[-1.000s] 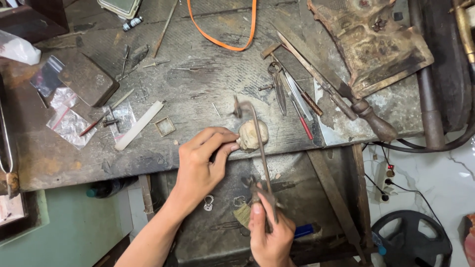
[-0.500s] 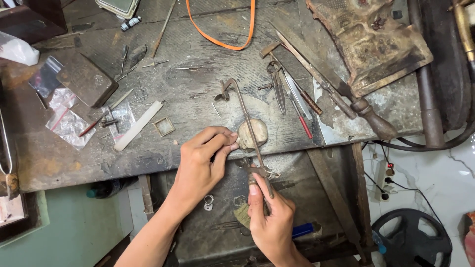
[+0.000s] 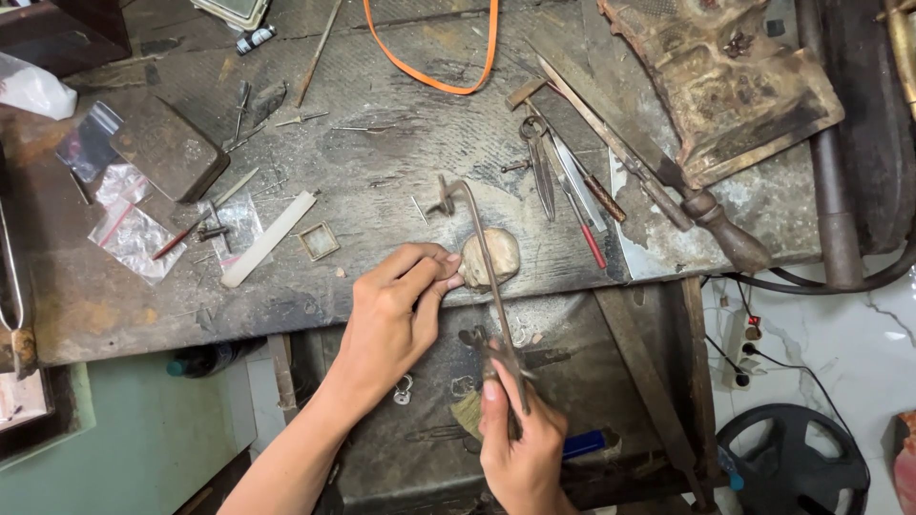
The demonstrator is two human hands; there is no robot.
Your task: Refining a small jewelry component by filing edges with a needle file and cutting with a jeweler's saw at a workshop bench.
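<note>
clear plastic bags [image 3: 134, 234] | bench left | white bag [image 3: 33, 88] | far left edge

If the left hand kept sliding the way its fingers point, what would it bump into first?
The left hand points right along the bench edge, so it would most likely meet the pale beige lump first; its fingertips already look to be touching it. The saw frame crosses just beyond.
</note>
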